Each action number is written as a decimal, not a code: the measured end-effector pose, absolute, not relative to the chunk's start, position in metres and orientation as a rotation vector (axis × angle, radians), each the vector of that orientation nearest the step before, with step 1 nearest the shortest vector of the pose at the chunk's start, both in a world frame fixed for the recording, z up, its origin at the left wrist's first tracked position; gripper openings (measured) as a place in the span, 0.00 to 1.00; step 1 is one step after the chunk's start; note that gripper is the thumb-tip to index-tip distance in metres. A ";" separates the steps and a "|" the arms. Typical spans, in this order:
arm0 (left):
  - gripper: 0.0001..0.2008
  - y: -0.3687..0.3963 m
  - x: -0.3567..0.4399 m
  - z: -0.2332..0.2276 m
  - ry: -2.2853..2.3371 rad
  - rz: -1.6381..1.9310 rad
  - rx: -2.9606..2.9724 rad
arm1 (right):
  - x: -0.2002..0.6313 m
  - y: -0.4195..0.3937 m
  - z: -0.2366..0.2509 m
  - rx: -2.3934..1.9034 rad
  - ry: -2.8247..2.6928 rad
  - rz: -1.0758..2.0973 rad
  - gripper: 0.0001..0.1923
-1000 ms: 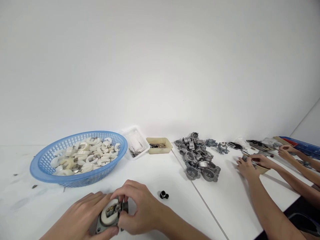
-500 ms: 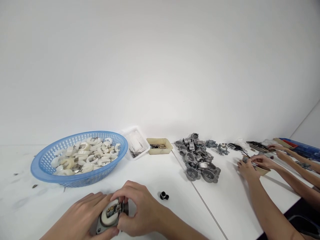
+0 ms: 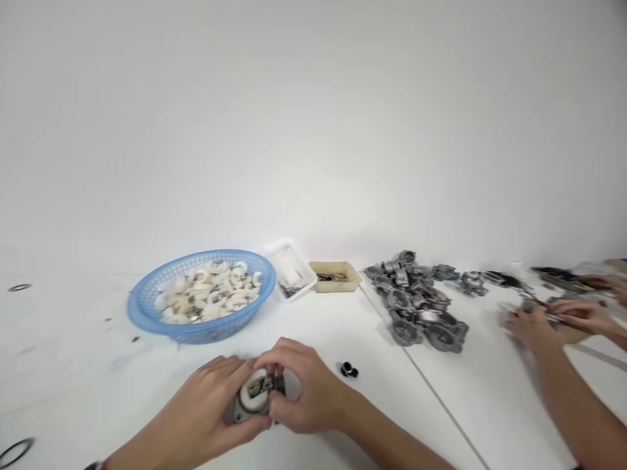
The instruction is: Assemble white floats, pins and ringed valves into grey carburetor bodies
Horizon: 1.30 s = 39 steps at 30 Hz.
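Observation:
A grey metal carburetor [image 3: 240, 414] with a C-shaped white float [image 3: 248, 399] and brass parts in its middle is low in the view, held between both hands. My left hand [image 3: 210, 405] wraps round its left side, thumb along the near edge. On the right side, my right hand [image 3: 313, 391] pinches at the carburetor beside the float with thumb and fingers; what lies right under the fingertips is hidden. A small black cylindrical part [image 3: 349, 370] lies on the table to the right of my right hand.
A blue basket [image 3: 142, 313] of white floats stands behind my hands. Beside it are a white tray [image 3: 313, 279] of thin metal pieces and a cream box [image 3: 350, 284]. Grey metal castings [image 3: 426, 307] are heaped right. Co-workers' hands [image 3: 539, 329] work farther right; black rings [image 3: 17, 450] lie left.
The view has swung left, so the basket, castings and hands appear farther right, and black rings have come into sight. Both my hands keep their hold on the carburetor.

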<state>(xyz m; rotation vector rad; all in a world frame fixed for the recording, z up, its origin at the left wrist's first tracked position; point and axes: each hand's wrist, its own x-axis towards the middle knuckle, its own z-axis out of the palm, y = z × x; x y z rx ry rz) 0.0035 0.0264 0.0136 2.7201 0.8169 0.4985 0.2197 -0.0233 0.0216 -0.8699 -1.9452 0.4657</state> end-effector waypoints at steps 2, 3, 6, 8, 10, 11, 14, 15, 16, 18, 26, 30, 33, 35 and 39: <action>0.17 0.025 0.004 0.020 0.826 0.441 2.730 | 0.221 -0.026 0.022 -0.903 -1.956 0.501 0.26; 0.17 0.024 0.005 0.022 0.828 0.435 2.730 | 0.221 -0.027 0.022 -0.914 -1.960 0.516 0.25; 0.17 0.022 0.006 0.023 0.818 0.464 2.724 | 0.222 -0.028 0.021 -0.927 -1.967 0.542 0.26; 0.18 0.022 0.006 0.022 0.815 0.482 2.722 | 0.222 -0.029 0.019 -0.928 -1.976 0.544 0.26; 0.19 0.022 0.006 0.021 0.812 0.482 2.722 | 0.222 -0.029 0.019 -0.932 -1.985 0.542 0.27; 0.19 0.022 0.006 0.021 0.811 0.478 2.718 | 0.222 -0.029 0.019 -0.929 -1.987 0.538 0.27; 0.20 0.022 0.006 0.020 0.814 0.481 2.700 | 0.222 -0.029 0.020 -0.919 -1.995 0.531 0.27; 0.20 0.022 0.007 0.021 0.813 0.494 2.688 | 0.222 -0.029 0.020 -0.916 -1.999 0.526 0.27; 0.20 0.021 0.007 0.022 0.811 0.515 2.670 | 0.222 -0.029 0.020 -0.914 -2.005 0.519 0.27; 0.19 0.020 0.007 0.024 0.806 0.581 2.624 | 0.222 -0.029 0.020 -0.919 -2.013 0.503 0.27; 0.10 0.018 0.003 0.029 0.690 0.795 2.561 | 0.220 -0.030 0.021 -0.934 -2.001 0.490 0.25; 0.13 0.019 0.003 0.027 0.691 0.803 2.566 | 0.220 -0.030 0.023 -0.939 -2.014 0.481 0.24; 0.14 0.018 0.004 0.028 0.689 0.819 2.555 | 0.220 -0.030 0.023 -0.933 -2.019 0.485 0.25; 0.14 0.015 0.005 0.030 0.683 0.834 2.533 | 0.220 -0.030 0.023 -0.937 -2.015 0.483 0.25; 0.14 0.013 0.006 0.033 0.700 0.858 2.493 | 0.220 -0.030 0.022 -0.931 -2.013 0.494 0.26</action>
